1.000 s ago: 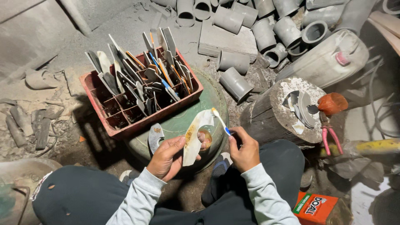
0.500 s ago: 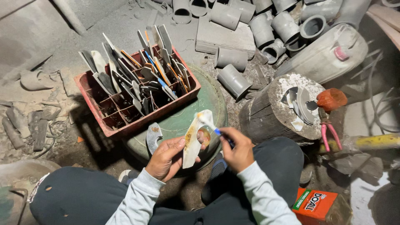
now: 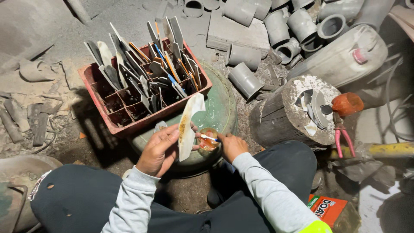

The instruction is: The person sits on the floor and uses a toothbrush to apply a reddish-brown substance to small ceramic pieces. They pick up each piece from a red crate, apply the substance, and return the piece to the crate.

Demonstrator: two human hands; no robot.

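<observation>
A dusty red crate (image 3: 129,123) of grey plastic strips sits on the far left part of a round green drum lid (image 3: 222,113), grey pipe offcuts (image 3: 245,80) beyond. At the lid's near edge, the left hand (image 3: 160,149) grasps a curved white strip (image 3: 188,125), glue-streaked along one edge. The right hand (image 3: 231,146) has lowered its small brush (image 3: 210,138), pinched in the fingers, into the orange glue pot (image 3: 208,139), apparently reloading for another coat.

Dusty floor (image 3: 51,39) bears pipe pieces (image 3: 276,26), stump (image 3: 280,114).
</observation>
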